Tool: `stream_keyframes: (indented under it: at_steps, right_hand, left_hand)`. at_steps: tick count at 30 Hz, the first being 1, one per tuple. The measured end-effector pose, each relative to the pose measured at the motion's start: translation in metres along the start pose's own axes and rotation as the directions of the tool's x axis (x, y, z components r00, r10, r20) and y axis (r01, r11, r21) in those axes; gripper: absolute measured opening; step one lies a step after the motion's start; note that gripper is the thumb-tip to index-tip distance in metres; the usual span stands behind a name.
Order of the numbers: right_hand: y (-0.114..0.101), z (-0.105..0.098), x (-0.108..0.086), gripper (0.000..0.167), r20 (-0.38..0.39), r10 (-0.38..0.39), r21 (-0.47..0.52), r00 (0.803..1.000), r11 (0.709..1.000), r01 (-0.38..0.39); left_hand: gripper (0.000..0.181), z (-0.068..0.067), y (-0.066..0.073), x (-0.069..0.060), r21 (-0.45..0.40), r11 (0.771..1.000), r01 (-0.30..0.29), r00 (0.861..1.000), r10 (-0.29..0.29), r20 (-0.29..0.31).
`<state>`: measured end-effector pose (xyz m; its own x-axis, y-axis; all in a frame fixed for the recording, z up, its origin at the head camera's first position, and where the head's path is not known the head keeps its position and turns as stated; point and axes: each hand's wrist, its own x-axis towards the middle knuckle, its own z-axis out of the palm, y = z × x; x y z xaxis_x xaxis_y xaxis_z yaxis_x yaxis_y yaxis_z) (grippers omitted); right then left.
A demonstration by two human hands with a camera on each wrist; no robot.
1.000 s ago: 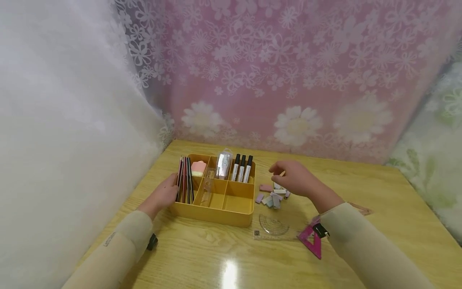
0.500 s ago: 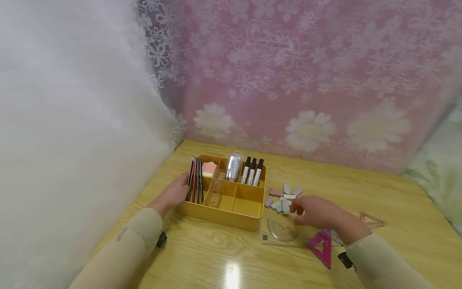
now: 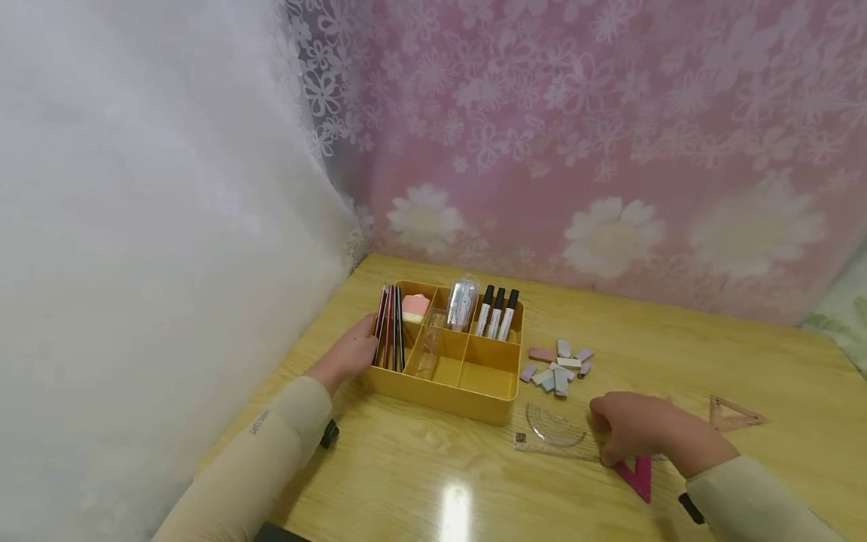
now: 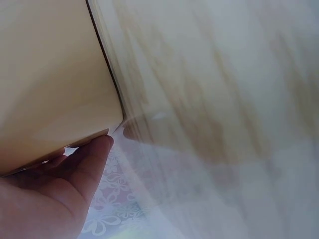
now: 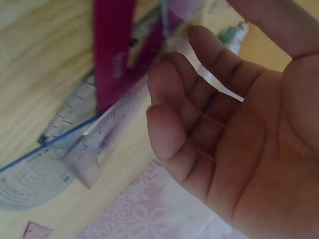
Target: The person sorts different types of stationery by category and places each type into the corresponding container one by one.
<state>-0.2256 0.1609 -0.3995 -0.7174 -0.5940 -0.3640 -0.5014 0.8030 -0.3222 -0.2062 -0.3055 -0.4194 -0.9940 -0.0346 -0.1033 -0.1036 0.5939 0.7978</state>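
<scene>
At the left side of the yellow compartment box (image 3: 440,397), my left hand (image 3: 352,350) grips its wall; the left wrist view shows the fingers of that hand (image 4: 60,191) against the box's edge (image 4: 50,74). My right hand (image 3: 653,429) is low over the magenta set square (image 3: 640,478), partly covering it, thumb and forefinger apart. In the right wrist view this hand (image 5: 244,134) has bent fingers and nothing in its palm, beside the magenta set square (image 5: 112,55). A clear protractor (image 3: 552,427) and clear ruler (image 3: 542,446) lie left of it.
The box holds pencils (image 3: 388,331), a pink-and-cream item (image 3: 415,307), a clear case (image 3: 462,303), a clear ruler-like strip (image 3: 429,352) and black-capped markers (image 3: 497,315). Several small eraser-like blocks (image 3: 561,380) lie right of it. An orange set square (image 3: 738,415) lies farther right.
My right hand has moved from above the small blocks down and right to the magenta set square. My left hand stays at the box; the head view has shifted.
</scene>
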Motion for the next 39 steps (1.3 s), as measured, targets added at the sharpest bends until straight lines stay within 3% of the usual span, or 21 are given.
stream_keyframes:
  at_steps: [4, 11, 23, 32, 39]
  right_hand:
    - [0.002, 0.004, -0.002, 0.032, -0.033, -0.004, -0.022, 0.999, 1.0, 0.003]
    - [0.001, 0.005, -0.005, 0.028, -0.024, 0.006, -0.026, 1.0, 1.0, -0.006]
    - [0.002, 0.004, -0.012, 0.028, 0.004, 0.013, 0.063, 1.0, 0.998, -0.013]
    - [0.006, -0.002, -0.018, 0.024, 0.01, -0.073, 0.073, 0.997, 0.995, 0.072]
    - [0.005, -0.014, -0.02, 0.023, -0.023, -0.073, 0.08, 0.997, 0.994, 0.074]
  left_hand:
    - [0.054, -0.001, 0.003, 0.001, 0.04, 0.999, -0.01, 1.0, 0.01, -0.013]
    - [0.056, 0.0, 0.003, 0.0, 0.029, 1.0, -0.001, 1.0, 0.001, 0.01]
    - [0.056, 0.0, 0.007, -0.002, 0.051, 0.999, 0.013, 1.0, -0.013, 0.01]
    - [0.056, 0.003, 0.006, -0.003, 0.047, 0.999, 0.022, 1.0, -0.022, 0.013]
    - [0.055, 0.001, 0.007, -0.002, 0.072, 0.997, -0.006, 1.0, 0.005, 0.017]
